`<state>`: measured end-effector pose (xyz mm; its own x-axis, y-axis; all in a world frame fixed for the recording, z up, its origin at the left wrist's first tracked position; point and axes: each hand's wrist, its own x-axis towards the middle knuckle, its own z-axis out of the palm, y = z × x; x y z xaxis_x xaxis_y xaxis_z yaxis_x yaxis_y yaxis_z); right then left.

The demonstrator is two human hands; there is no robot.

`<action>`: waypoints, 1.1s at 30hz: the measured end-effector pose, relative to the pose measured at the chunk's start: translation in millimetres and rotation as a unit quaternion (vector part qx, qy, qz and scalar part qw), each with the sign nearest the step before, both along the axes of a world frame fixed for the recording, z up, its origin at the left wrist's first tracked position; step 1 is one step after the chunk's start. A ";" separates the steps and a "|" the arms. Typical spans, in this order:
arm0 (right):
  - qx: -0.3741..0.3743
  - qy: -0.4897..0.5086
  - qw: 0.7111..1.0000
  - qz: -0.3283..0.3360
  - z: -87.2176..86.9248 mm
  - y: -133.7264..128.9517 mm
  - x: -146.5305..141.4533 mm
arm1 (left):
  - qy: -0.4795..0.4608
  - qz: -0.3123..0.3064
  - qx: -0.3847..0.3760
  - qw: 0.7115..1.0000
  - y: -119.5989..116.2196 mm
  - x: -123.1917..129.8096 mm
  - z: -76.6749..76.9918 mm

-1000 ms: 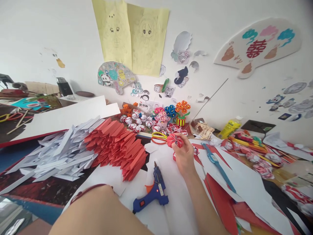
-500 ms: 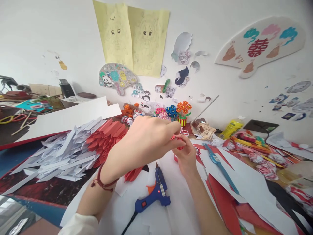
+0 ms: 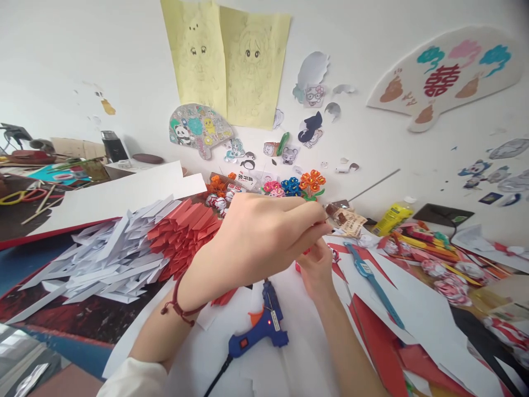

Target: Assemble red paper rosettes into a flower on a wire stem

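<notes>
My left hand (image 3: 268, 231), a cord bracelet at its wrist, reaches across to the right with thumb and fingers pinched together. A thin dark rod (image 3: 378, 183) slants up and right from these fingertips. Just below, my right hand (image 3: 316, 267) is closed around a small red paper piece (image 3: 298, 267), mostly hidden behind the fingers. Beneath both hands a blue glue gun (image 3: 258, 331) lies on white paper, its red light lit. Left of my left hand are a pile of folded red paper strips (image 3: 182, 234) and a heap of white paper strips (image 3: 111, 253).
A blue watch (image 3: 374, 284) and red paper sheets (image 3: 382, 347) lie at right. Paper flowers (image 3: 312, 183), a brown packet (image 3: 347, 218) and a yellow bottle (image 3: 394, 216) stand along the wall. Scissors (image 3: 25, 197) and a black flask (image 3: 112, 148) are at far left.
My left hand's fingertips have moved right and slightly up, away from the red piece. The thin rod has shifted right and lies at a flatter slant. My right hand stays in nearly the same place.
</notes>
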<state>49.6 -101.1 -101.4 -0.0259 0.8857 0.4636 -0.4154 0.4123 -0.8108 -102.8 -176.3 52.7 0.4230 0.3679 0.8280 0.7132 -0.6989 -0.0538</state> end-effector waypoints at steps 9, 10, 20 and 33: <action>-0.006 0.006 1.000 0.016 -1.5 0.5 -0.5 | 0.002 -0.007 0.048 0.999 2.5 1.7 -0.7; -0.006 0.009 1.000 0.016 -1.8 0.8 -0.4 | 0.000 -0.010 0.052 0.999 2.9 1.7 -0.8; -0.028 0.049 0.998 0.011 -0.6 8.4 1.0 | 0.023 0.011 0.048 0.999 3.1 -1.6 -1.3; -0.004 0.030 0.999 0.022 2.4 4.7 1.3 | 0.042 0.097 0.027 0.994 28.0 10.7 -15.0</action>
